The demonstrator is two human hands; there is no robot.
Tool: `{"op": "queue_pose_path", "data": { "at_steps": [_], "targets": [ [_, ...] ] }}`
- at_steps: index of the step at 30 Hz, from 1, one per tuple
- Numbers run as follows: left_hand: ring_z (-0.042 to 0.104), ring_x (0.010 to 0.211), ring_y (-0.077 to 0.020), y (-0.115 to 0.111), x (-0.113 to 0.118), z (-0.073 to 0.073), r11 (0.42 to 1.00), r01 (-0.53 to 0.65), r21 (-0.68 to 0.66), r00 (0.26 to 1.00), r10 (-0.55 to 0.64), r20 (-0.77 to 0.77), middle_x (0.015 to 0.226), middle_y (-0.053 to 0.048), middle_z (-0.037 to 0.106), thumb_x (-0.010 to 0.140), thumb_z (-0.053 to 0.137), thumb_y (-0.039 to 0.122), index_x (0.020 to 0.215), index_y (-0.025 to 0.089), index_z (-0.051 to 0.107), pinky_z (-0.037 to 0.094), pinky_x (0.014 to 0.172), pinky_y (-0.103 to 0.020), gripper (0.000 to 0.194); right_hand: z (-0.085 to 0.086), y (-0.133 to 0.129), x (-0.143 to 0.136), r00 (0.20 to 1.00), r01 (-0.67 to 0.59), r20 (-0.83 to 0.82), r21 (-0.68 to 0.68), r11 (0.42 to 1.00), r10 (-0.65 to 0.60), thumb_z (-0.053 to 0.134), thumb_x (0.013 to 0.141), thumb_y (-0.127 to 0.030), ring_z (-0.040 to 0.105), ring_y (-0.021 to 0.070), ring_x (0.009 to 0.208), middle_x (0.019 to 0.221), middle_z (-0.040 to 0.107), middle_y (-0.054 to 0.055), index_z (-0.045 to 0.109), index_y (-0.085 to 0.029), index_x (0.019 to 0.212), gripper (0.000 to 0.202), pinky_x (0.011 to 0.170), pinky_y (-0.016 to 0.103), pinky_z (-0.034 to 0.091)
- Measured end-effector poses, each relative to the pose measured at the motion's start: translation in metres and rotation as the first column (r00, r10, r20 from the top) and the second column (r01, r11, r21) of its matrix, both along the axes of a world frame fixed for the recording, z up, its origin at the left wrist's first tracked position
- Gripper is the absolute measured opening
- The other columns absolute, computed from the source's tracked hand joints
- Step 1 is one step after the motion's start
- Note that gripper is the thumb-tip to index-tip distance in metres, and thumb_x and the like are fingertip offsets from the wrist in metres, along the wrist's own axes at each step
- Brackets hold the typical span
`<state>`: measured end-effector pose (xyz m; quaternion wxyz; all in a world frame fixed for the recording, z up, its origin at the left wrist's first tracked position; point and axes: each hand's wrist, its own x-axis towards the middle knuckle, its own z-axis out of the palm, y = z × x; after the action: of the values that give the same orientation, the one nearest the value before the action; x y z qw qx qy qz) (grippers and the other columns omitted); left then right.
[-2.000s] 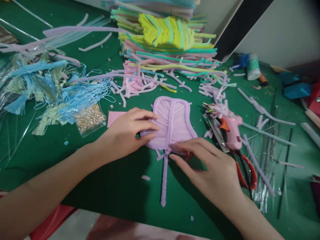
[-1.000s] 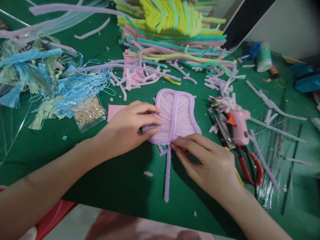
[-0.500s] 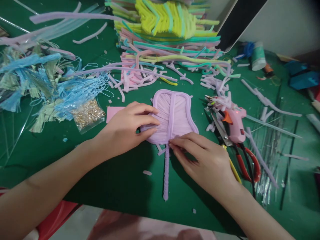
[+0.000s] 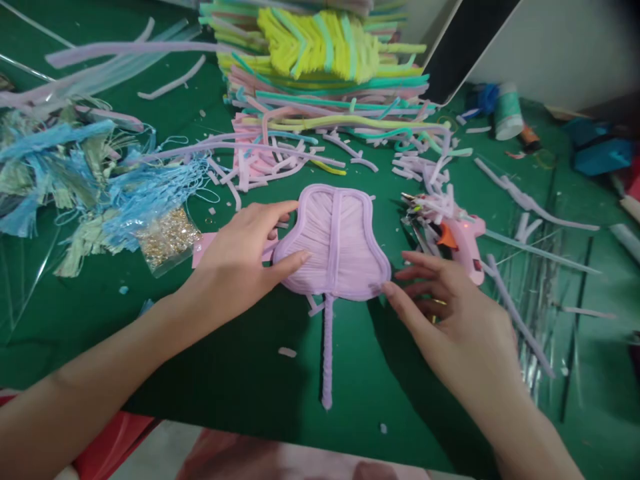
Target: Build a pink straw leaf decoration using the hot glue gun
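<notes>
A lilac fan-shaped piece (image 4: 350,247) made of fuzzy stems lies on the green table, its twisted handle pointing toward me. Its rim is doubled and a strip runs down the middle. My left hand (image 4: 245,247) is at its left edge, thumb resting on the surface, the other fingers spread along and beside the rim. At the lower right corner, my right hand (image 4: 450,307) has its fingers apart, the thumb tip at or very near the rim. A small lilac scrap (image 4: 314,307) shows beside the top of the handle.
Blue and green tassels (image 4: 145,193) and a bag of gold beads (image 4: 169,239) lie left. Bundled fuzzy stems (image 4: 320,47) are stacked at the back. A pink glue gun (image 4: 469,247) sits right, among clear sticks and lilac scraps. A white-and-green bottle (image 4: 508,112) is back right.
My right hand has moved right from the handle's top to the piece's lower right corner, and its fingers have opened. My left hand has shifted outward, uncovering more of the left side.
</notes>
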<state>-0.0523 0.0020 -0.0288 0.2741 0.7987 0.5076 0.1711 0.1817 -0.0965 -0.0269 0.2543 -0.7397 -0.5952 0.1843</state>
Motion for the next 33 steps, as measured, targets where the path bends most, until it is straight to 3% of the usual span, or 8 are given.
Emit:
{"op": "queue_pose_path", "data": {
  "at_steps": [3,6,10,15,18,23,30,33],
  "targets": [
    [0.062,0.092,-0.0236,0.002,0.007,0.004,0.990,-0.077,-0.121,0.997,0.080,0.021,0.108,-0.006,0.066,0.078,0.066,0.043,0.133,0.022,0.050,0.051,0.080,-0.038,0.061,-0.005,-0.002,-0.006,0.999,-0.031,-0.007,0.026,0.999,0.031,0.068,0.082,-0.040,0.063,0.0154,0.065,0.096,0.063,0.008,0.058,-0.019,0.118,0.043,0.051,0.028,0.055],
    [0.062,0.086,-0.0196,0.002,0.013,0.006,0.964,-0.101,-0.245,0.977,0.143,0.161,0.101,-0.005,0.067,0.075,0.069,0.035,0.137,0.021,0.044,0.051,0.078,-0.035,0.068,-0.004,-0.005,-0.016,0.972,-0.214,0.143,0.223,0.951,0.185,0.068,0.083,-0.028,0.063,0.0188,0.081,0.101,0.058,0.010,0.063,-0.021,0.107,0.025,0.069,0.034,0.057],
    [0.063,0.076,-0.0159,0.000,0.019,0.011,0.933,-0.081,-0.350,0.906,0.215,0.364,0.090,-0.004,0.068,0.077,0.064,0.025,0.137,0.014,0.040,0.051,0.073,-0.031,0.065,-0.005,-0.009,-0.023,0.924,-0.382,0.072,0.252,0.889,0.377,0.065,0.086,-0.017,0.063,0.0181,0.089,0.094,0.061,0.007,0.062,-0.021,0.102,0.017,0.078,0.032,0.055],
    [0.062,0.086,-0.0174,-0.005,0.024,0.012,0.994,-0.063,-0.085,0.960,0.083,0.269,0.102,-0.005,0.065,0.083,0.059,0.023,0.110,0.020,0.064,0.050,0.075,-0.031,0.028,-0.009,-0.008,-0.023,0.926,-0.366,0.018,0.282,0.887,0.376,0.064,0.085,-0.012,0.063,0.0157,0.083,0.088,0.066,0.007,0.063,-0.018,0.094,0.011,0.075,0.028,0.054],
    [0.059,0.099,-0.0201,-0.008,0.022,0.004,0.994,0.094,0.060,0.970,-0.105,0.220,0.103,-0.006,0.065,0.087,0.056,0.023,0.099,0.019,0.069,0.048,0.086,-0.034,0.018,-0.008,-0.006,-0.024,0.921,-0.379,0.029,0.303,0.874,0.389,0.065,0.084,-0.010,0.064,0.0159,0.083,0.086,0.067,0.006,0.065,-0.017,0.094,0.012,0.076,0.028,0.054],
    [0.047,0.120,-0.0244,-0.015,0.017,-0.005,0.921,0.357,0.155,0.916,-0.377,0.134,0.119,-0.004,0.061,0.085,0.065,0.025,0.094,0.026,0.073,0.038,0.104,-0.042,0.013,-0.006,-0.004,-0.026,0.913,-0.402,0.057,0.294,0.867,0.404,0.065,0.082,-0.008,0.063,0.0150,0.079,0.081,0.067,0.005,0.062,-0.016,0.087,0.010,0.074,0.027,0.053],
    [0.043,0.123,-0.0257,-0.016,0.015,-0.006,0.912,0.385,0.140,0.911,-0.400,0.102,0.121,-0.005,0.060,0.085,0.065,0.026,0.093,0.026,0.073,0.037,0.105,-0.045,0.012,0.006,-0.009,-0.023,0.931,-0.348,-0.007,0.290,0.891,0.366,0.064,0.080,-0.007,0.063,0.0100,0.074,0.078,0.065,0.001,0.060,-0.018,0.083,0.012,0.072,0.021,0.051],
    [0.045,0.119,-0.0253,-0.018,0.015,-0.005,0.893,0.399,0.208,0.896,-0.428,0.117,0.115,-0.006,0.062,0.086,0.063,0.022,0.093,0.025,0.073,0.038,0.103,-0.045,0.013,0.008,-0.013,-0.020,0.949,-0.270,-0.093,0.247,0.931,0.300,0.066,0.079,-0.010,0.062,0.0100,0.071,0.077,0.065,0.001,0.061,-0.019,0.081,0.010,0.067,0.020,0.051]
  ]
}}
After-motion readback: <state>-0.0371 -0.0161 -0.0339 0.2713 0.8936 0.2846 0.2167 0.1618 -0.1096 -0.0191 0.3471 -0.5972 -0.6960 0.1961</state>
